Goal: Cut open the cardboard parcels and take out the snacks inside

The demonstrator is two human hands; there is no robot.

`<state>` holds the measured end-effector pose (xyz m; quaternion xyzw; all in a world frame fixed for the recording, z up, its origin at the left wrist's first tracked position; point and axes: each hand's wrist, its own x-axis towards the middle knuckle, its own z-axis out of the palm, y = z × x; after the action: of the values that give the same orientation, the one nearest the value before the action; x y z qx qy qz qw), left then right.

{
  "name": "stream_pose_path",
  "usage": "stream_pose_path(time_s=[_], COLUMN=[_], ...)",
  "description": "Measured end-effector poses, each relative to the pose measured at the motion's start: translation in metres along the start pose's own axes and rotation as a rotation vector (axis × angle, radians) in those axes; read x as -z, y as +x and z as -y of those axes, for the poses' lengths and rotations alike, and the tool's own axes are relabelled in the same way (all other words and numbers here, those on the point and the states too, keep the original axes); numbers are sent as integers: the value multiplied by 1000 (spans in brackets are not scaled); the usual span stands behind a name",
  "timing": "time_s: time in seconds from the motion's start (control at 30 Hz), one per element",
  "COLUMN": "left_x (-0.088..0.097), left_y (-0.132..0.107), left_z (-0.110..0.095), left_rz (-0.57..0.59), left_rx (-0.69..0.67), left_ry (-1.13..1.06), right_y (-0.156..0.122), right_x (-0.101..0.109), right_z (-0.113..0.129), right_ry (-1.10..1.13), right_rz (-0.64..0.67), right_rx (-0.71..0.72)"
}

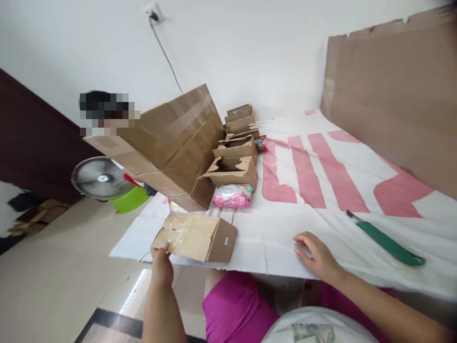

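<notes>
The box (191,236) is of plain brown cardboard, oblong, with glossy tape on top and a small slot in its end. It lies at the near edge of the white sheet (257,238), which has flat pink shapes. The left hand (162,262) pinches its left corner. The right hand (316,255) is half curled and holds nothing, thumb apart from fingers. Behind the box sits a soft, shiny pink pack (232,196); to the right lies a knife (391,243) with smooth green handle.

I face a white wall (285,57) with a power socket (151,9); to my left, a glossy cream floor (85,257) with a dark border (116,318) reflects a streak of light (134,291).
</notes>
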<state>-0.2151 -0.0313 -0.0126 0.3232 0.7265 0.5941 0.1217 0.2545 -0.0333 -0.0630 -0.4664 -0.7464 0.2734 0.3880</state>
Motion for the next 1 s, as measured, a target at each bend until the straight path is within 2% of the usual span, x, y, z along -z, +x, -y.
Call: stream_pose_path(time_s=[0.1,0.2,0.27,0.37,0.47,0.53,0.6,0.67,0.8,0.9,1.0], left_x=[-31,-66,-86,-103,-112,-117,-124,-131,-143,-146,-146], left_y=[-44,-89,-118,-156,-180,-186,-184,-180,-172,-171,-171], left_z=[-7,-17,-21,-25,-30,-35,-37,-36,-23,-15,-13], left_rz=[106,157,217,357,544,660,742,798,908,947,954], left_rx=[-15,-51,-88,-135,-203,-236,-258,-283,-347,-389,-429], left_ry=[-74,4,80,142,97,44,3,-25,5,54,62], right_y=[-2,-5,-5,-1,3,1,-5,-13,-20,-5,25], right_x=[-4,-8,-3,26,75,105,126,137,141,147,157], right_z=[-2,-8,-13,-20,-35,-51,-71,-91,-114,-103,-66], right_ry=[20,47,51,-38,-284,-489,-669,-774,-826,-806,-751], right_rz=[-19,-174,-278,-343,-321,-277,-194,-89,3,-7,-141], right_rx=[13,-54,-107,-119,-90,-141,-261,-341,-335,-348,-255])
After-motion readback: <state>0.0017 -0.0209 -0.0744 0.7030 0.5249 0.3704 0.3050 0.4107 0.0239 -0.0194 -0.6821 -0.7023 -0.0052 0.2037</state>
